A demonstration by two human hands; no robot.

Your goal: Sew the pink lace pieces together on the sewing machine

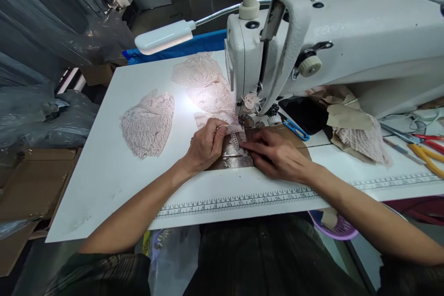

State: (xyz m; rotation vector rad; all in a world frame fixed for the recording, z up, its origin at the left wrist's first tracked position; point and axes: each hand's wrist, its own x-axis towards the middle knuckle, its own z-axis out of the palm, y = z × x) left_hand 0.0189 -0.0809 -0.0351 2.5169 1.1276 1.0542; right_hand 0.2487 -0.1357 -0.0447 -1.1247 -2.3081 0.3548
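Pale pink lace fabric (235,128) lies under the needle area of a white sewing machine (243,55). My left hand (207,144) pinches the lace just left of the presser foot, thumb against curled fingers. On the right, my right hand (277,155) rests on the brown taped plate (231,163) with its fingers stretched out and the index fingertip on the lace edge. Further lace pieces trail away behind the needle, joined in a row (210,95). A separate lace cup piece (148,124) lies flat on the left of the table.
A lit lamp (164,37) hangs over the white table (93,148). Blue thread snips (295,129) lie beside the machine. To the right are a lace bundle (364,136) and orange-handled scissors (426,155). A ruler strip (225,204) runs along the front edge; a purple basket (342,229) is below.
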